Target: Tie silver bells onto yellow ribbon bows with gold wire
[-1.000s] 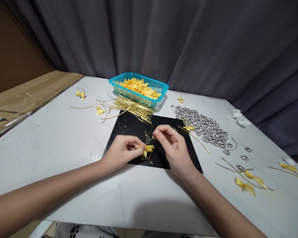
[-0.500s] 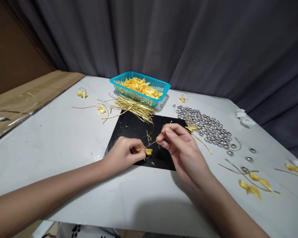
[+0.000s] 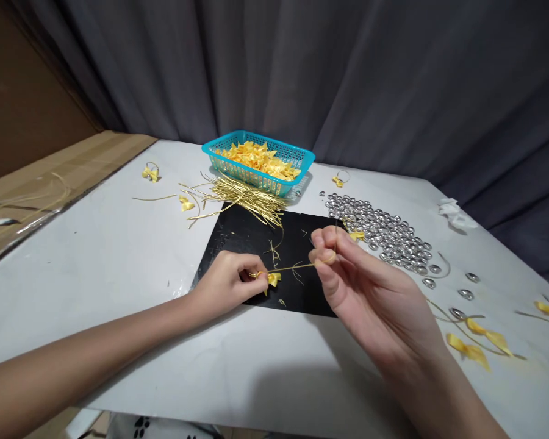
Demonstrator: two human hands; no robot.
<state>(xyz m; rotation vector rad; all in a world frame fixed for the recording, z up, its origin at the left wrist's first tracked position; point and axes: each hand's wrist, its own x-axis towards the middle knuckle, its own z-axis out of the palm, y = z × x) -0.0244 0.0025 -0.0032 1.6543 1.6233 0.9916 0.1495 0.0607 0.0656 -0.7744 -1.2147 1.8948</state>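
Between the thumb and fingers of my left hand (image 3: 231,280) a small yellow ribbon bow (image 3: 274,279) is pinched, just above a black mat (image 3: 238,231). A gold cord (image 3: 295,267) runs from the bow to my right hand (image 3: 366,280), which pinches it between thumb and fingertips. The cord is drawn straight between the two hands. Part of the bow is hidden behind my left fingers. Short gold cord scraps (image 3: 273,249) lie on the mat.
Behind the mat stands a turquoise basket (image 3: 309,160) of yellow bows, with a bundle of gold cords (image 3: 251,198) before it. Silver drop-shaped beads (image 3: 379,228) spread to the right. Loose bows (image 3: 469,350) lie at the right, and a bow with a cord loop (image 3: 150,173) at the left.
My right hand has moved to the right, away from my left hand, and a longer stretch of cord shows between them. My left hand has stayed in place on the bow.
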